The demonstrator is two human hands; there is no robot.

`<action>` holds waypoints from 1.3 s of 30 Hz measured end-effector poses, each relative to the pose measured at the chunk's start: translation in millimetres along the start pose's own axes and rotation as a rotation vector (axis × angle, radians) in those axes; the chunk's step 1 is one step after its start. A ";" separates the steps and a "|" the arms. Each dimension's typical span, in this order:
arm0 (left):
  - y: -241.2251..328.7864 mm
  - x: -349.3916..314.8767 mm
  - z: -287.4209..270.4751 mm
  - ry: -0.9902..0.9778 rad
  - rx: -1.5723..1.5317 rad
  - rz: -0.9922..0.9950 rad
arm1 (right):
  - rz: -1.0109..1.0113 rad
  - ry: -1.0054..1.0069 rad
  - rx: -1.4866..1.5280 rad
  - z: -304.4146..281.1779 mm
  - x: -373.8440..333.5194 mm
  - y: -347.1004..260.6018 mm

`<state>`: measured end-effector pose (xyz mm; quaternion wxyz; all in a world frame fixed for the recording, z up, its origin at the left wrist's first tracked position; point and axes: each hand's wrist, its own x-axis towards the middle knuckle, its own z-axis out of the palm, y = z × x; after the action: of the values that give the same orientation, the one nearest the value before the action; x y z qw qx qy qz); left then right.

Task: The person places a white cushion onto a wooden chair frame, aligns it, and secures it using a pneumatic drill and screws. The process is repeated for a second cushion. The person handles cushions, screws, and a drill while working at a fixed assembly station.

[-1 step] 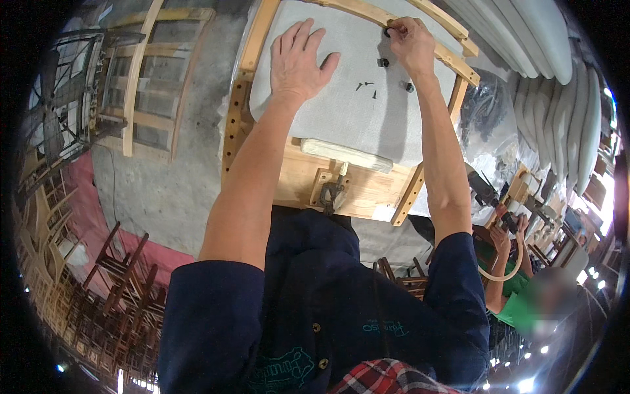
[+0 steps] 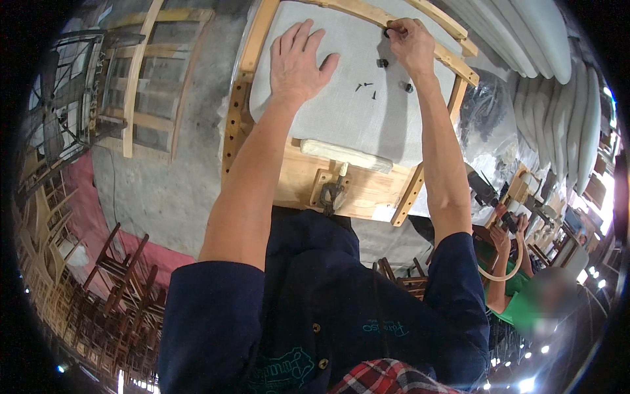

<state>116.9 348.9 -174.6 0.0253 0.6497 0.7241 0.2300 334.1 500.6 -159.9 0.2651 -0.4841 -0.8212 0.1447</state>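
Panel (image 2: 348, 125): under left hand (image 2: 298, 65) | black piece (image 2: 387, 31): at right hand (image 2: 413, 49) fingertips

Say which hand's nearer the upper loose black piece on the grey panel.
Right. The right hand is just up and right of the black piece; the left hand rests spread on the grey panel, farther off to its left.

Grey floor (image 2: 157, 197) left of the fingers (image 2: 296, 43); brown chairs (image 2: 134, 266) lower left of them; bright lights (image 2: 527, 385) far lower right.
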 end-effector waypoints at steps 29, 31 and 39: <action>-3.0 6.9 4.2 0.039 -0.036 0.016 | -0.074 -0.050 0.069 23.5 16.8 -77.0; -3.7 6.8 3.6 0.033 -0.062 0.007 | -0.136 -0.018 0.089 38.3 35.0 -81.4; -4.2 5.6 2.5 0.034 -0.096 -0.021 | -0.154 -0.080 0.063 70.8 62.9 -104.4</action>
<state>112.9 354.8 -176.9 0.0465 0.6362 0.7193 0.2751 193.7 505.7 -147.6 0.2575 -0.4047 -0.8611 0.1686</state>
